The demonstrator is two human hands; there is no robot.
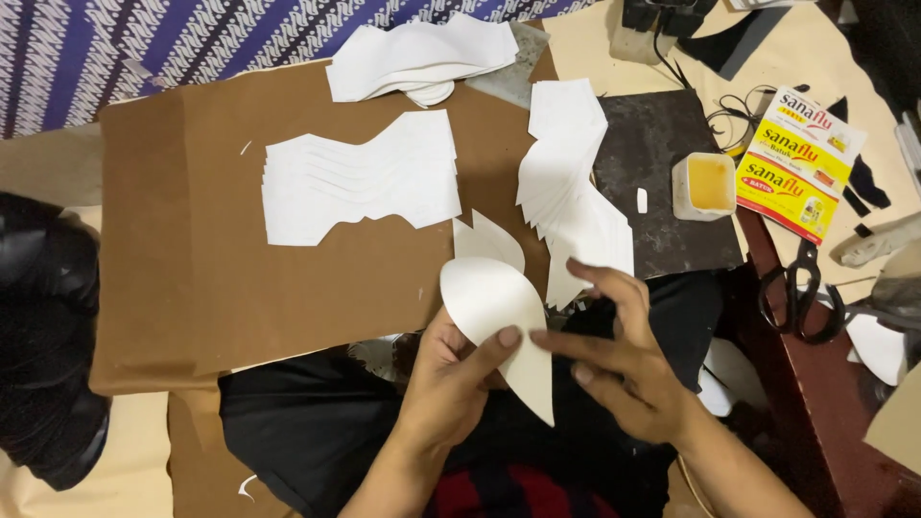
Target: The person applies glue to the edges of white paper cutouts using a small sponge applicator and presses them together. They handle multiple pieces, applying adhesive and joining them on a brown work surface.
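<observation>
A head-mounted view looks down at a person's two bare hands working over their lap, low in the centre of the frame. The left hand (pixel 451 374) pinches a curved white cut-out piece (pixel 499 326) between thumb and fingers, holding it up just above the dark clothing. The right hand (pixel 614 360) sits just beside it, fingers spread and loosely open, its fingertips near the right edge of the piece; whether they touch it cannot be told.

Above the hands lies a large brown board (pixel 192 240). On it, in the upper middle, rests a fanned stack of white shaped pieces (pixel 360 177), with a looser white pile (pixel 422 53) at the top edge. A second fanned stack of white pieces (pixel 571 192) runs down the centre right, overlapping a dark slab (pixel 672 173). A small tub of yellow glue (pixel 705 185) stands at that slab's right edge. Black scissors (pixel 801 293) lie at the right, below a yellow and red box (pixel 801 163)
</observation>
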